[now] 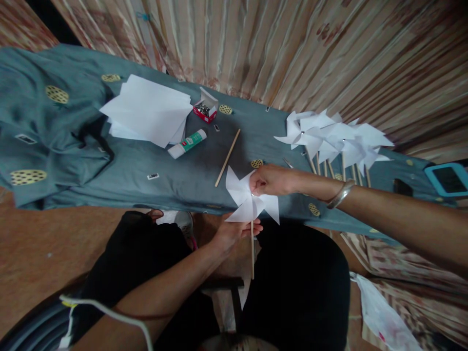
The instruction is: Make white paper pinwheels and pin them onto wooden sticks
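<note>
A white paper pinwheel (pixel 239 194) on a thin wooden stick (pixel 252 253) is at the table's front edge. From below, my left hand (pixel 234 233) holds it; the fingers pass behind the stick, and the thumb is hidden by the paper. My right hand (pixel 270 180) comes in from the right with its fingers pinched at a blade near the pinwheel's centre. A small metal pin shows just below those fingertips. Behind my hands, a loose wooden stick (pixel 227 158) lies on the cloth.
White paper sheets (pixel 149 107) are stacked at left, beside a glue stick (pixel 188 144) and an open red box of metal pins (pixel 205 108). Several finished-looking pinwheels (pixel 329 134) lie at right. A blue-framed device (pixel 446 179) sits on the far right of the cloth-covered table (pixel 175 185).
</note>
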Tool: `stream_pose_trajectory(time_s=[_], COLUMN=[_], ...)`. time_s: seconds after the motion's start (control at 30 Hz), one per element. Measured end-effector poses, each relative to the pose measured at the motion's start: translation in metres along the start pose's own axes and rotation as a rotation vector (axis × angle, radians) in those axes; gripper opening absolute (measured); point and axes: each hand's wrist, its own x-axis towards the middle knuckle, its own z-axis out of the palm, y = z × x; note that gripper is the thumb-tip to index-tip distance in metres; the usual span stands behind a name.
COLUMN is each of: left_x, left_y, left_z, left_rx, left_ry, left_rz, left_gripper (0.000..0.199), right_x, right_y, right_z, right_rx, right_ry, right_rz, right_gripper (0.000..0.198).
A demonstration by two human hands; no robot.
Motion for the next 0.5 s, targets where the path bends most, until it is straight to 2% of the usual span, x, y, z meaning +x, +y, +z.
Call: stream_pose_trajectory(time_s=[0.3,0.5], left_x=[0.001,0.002], left_y=[-0.001,-0.003], left_z=[0.000,-0.003], left_rx=[-0.017,-0.013], left_ry=[-0.017,-0.031], left_rz=[0.028,0.030], left_gripper=[0.030,0.032], right_x=[-0.003,-0.006], right_y=[-0.005,-0.011], right_z=[0.001,-0.001], right_rx=[0.009,0.130], right_ry=[0.008,-0.039], right_rz=[0.004,0.113], right_gripper=[0.014,0.016])
